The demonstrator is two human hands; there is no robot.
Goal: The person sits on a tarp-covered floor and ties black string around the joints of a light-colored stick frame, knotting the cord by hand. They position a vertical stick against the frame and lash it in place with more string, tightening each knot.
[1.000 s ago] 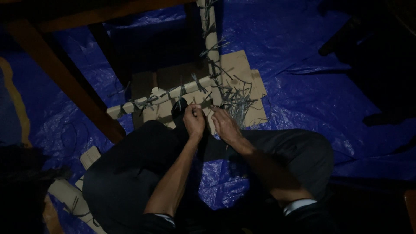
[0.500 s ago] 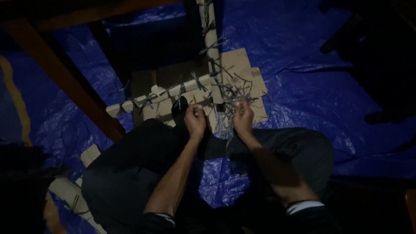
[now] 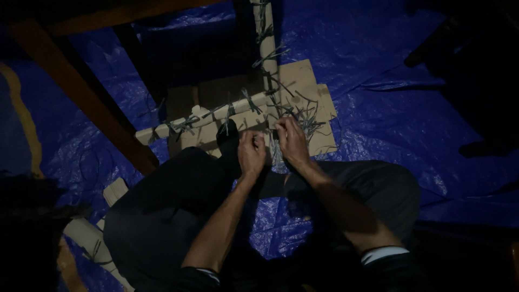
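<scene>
- The left hand (image 3: 252,153) is curled shut near the corner where two pale bars (image 3: 216,114) meet. It seems to pinch something thin, but the light is too poor to tell what.
- The right hand (image 3: 292,141) sits just to its right, fingers bent down into a heap of grey ties (image 3: 309,120). Whether it has hold of one or only rests on them, I cannot tell.
- The ties lie loose on a cardboard sheet (image 3: 303,81), right of the corner and just beyond the hands. More are already wrapped around both bars, their tails sticking out.
- Risk: those stiff tails point every way, close to the knuckles. A quick pull could scrape or jab a finger.
- Risk: the heap is tangled. Lifting one tie could drag others off the cardboard onto the blue tarp (image 3: 389,97), where thin grey strips would be hard to find in this dimness.
- Risk: the far bar stands upright at the corner. A hard tug on a tie might shift or tilt it if the joint is loose.
- Risk: the person sits cross-legged with knees close under the hands, so a slipped tie could spring back towards the legs.
- A dark wooden beam (image 3: 81,103) runs aslant at left, well apart from the hands.
</scene>
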